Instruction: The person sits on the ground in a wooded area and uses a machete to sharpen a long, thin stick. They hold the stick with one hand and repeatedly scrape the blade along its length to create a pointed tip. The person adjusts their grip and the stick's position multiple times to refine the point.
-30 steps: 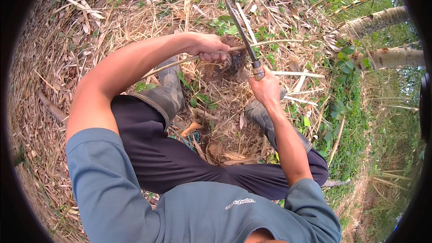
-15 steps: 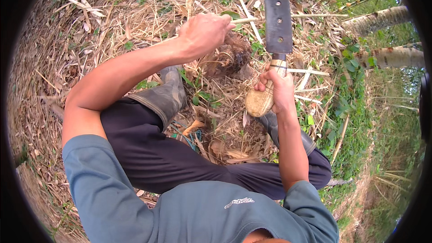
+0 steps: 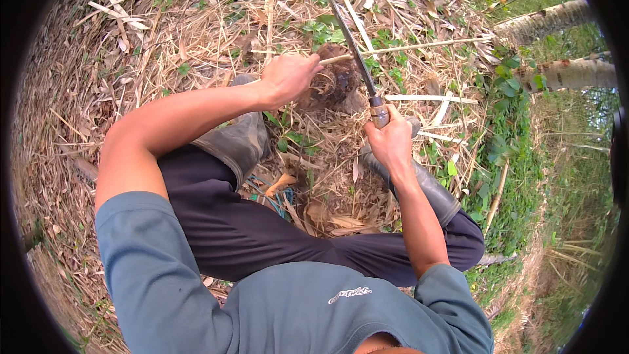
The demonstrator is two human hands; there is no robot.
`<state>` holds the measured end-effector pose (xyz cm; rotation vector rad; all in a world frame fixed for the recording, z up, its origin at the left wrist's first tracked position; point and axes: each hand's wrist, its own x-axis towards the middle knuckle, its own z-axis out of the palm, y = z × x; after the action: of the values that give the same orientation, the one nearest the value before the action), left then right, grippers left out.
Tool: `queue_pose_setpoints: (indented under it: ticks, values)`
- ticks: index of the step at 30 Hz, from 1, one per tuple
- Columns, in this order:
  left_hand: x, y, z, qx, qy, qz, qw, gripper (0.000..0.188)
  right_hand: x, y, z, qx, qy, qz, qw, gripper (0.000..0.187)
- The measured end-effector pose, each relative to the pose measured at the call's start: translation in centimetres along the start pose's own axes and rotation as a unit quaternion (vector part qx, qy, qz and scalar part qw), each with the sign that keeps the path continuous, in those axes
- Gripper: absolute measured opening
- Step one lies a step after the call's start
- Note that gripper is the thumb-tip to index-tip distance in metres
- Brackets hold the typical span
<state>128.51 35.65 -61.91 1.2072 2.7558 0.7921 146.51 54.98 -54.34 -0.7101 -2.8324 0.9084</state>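
My left hand [image 3: 290, 80] is closed around a thin pale stick [image 3: 432, 44], which runs out to the right past a rough brown stump [image 3: 339, 78]. In my right hand [image 3: 391, 139] is a machete [image 3: 352, 40], gripped by its thick wooden handle. Its dark blade is seen nearly edge-on, tilted up and to the left. The blade crosses the stick just right of the stump; I cannot tell whether they touch. Part of the stick is hidden inside my left fist.
My boots, a left boot [image 3: 236, 141] and a right boot [image 3: 426, 187], flank the stump. Split pale strips [image 3: 432, 99] lie on the dry leaf litter. Blue-green cord [image 3: 280, 204] lies between my legs. Pale trunks [image 3: 570, 80] and green vines stand at the right.
The machete has turned from flat-side view to edge-on and swung left onto the line of the stick. My right hand shifted slightly left and down; my left hand and the stick dropped a little.
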Motion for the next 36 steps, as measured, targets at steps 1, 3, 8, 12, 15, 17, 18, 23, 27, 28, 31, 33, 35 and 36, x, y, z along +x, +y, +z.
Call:
queue_pose_setpoints:
  ticks: [1,3,8,12,15,17,18,23,27,28,31,33,35,36]
  values:
    - [-0.2,0.2,0.1,0.015,0.000,0.015,1.000,0.038,-0.1,-0.1,0.0,-0.006,-0.004,0.003,1.000,0.026]
    - [-0.2,0.0,-0.2,0.041,-0.026,0.017,0.999,0.038,0.0,-0.9,-0.2,-0.015,0.008,-0.025,1.000,0.026]
    - [-0.4,-0.3,0.3,0.059,-0.038,0.029,0.997,0.038,1.3,-2.5,-1.0,-0.043,0.033,-0.114,0.992,0.027]
    - [-0.6,-0.3,0.8,0.063,-0.023,0.036,0.997,0.037,2.8,-1.3,0.2,-0.127,-0.025,-0.064,0.990,0.029]
    - [-0.2,0.0,0.5,0.081,-0.031,0.037,0.996,0.037,2.8,-2.8,-0.6,-0.110,-0.053,-0.071,0.990,0.029]
    - [-0.7,0.1,0.4,0.069,-0.019,0.035,0.997,0.037,2.2,-5.8,-1.6,-0.055,-0.022,-0.094,0.994,0.026]
    - [-0.7,0.0,0.6,0.069,-0.007,0.040,0.997,0.037,2.0,-7.3,-2.2,-0.028,-0.008,-0.104,0.994,0.025]
    - [-0.7,-0.4,1.2,0.071,-0.021,0.027,0.997,0.036,1.7,-13.5,-4.6,0.182,0.119,-0.292,0.931,0.019]
    - [-0.9,-0.5,2.1,0.047,-0.026,0.038,0.998,0.030,2.8,-4.5,0.5,-0.111,0.009,-0.138,0.984,0.026]
    - [0.2,-0.4,2.0,0.044,-0.021,0.051,0.998,0.029,4.1,-1.2,1.7,-0.244,-0.022,-0.079,0.966,0.029]
    - [-0.1,0.0,1.5,0.019,-0.055,0.018,0.998,0.029,3.5,-2.2,1.9,-0.164,-0.047,-0.037,0.985,0.032]
    - [-1.0,0.1,1.4,-0.032,-0.046,-0.008,0.998,0.034,3.6,-2.9,1.5,-0.117,-0.063,-0.032,0.991,0.026]
    - [-1.1,-0.8,1.5,-0.093,0.008,-0.008,0.996,0.039,4.6,-1.8,0.8,-0.002,-0.129,0.041,0.991,0.018]
    - [-0.1,-1.5,1.3,-0.168,-0.070,-0.033,0.983,0.041,5.1,-1.1,0.4,0.056,-0.160,0.077,0.982,0.014]
